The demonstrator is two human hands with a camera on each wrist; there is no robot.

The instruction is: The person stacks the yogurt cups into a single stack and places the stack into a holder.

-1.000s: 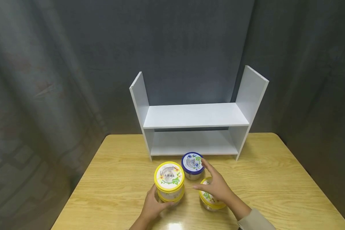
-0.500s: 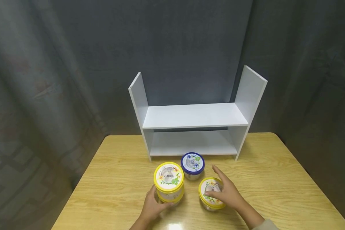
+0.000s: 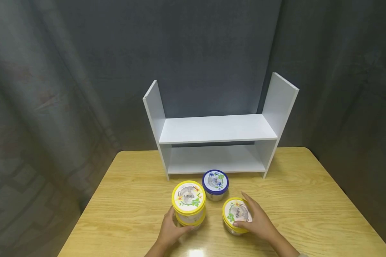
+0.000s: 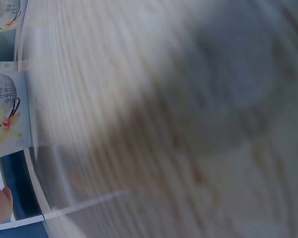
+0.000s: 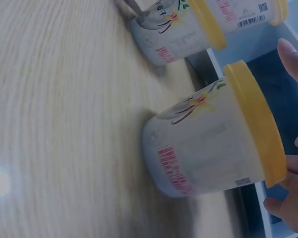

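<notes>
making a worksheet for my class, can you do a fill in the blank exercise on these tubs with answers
The left hand holds a stack of ____ round white tubs with yellow lids.
Nearest the white two-tier shelf stands a round tub whose printed lid is rimmed in ____.
In the head view, the single round white tub with a yellow lid, by the right hand, stands to the ____ of the stack.
Counting the stack, ____ tubs show in all.
Missing words: two; blue; right; four.

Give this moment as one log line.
left hand: grips tub stack | right hand: at lone yellow-lidded tub | blue-lidded tub: before shelf
</notes>
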